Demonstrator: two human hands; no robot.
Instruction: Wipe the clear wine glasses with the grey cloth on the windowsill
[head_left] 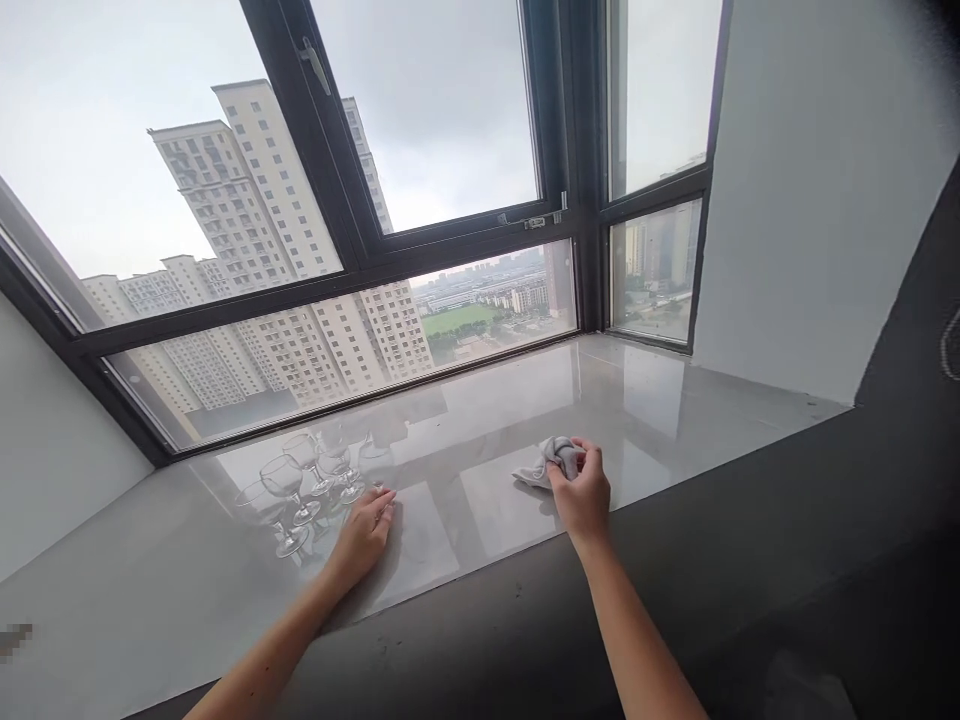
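Note:
A crumpled grey cloth is gripped between the thumb and fingers of my right hand, with one corner trailing left near the sill surface. My left hand has its fingers closed around the lower part of a clear wine glass, whose bowl shows just above them; the stem and foot are hidden. Left of that hand, several more clear stemmed glasses stand upright in a close cluster on the glossy windowsill.
A dark-framed window with a handle rises behind the sill. A white wall bounds the right end, and another wall the left. The sill's front edge runs slantwise below my hands.

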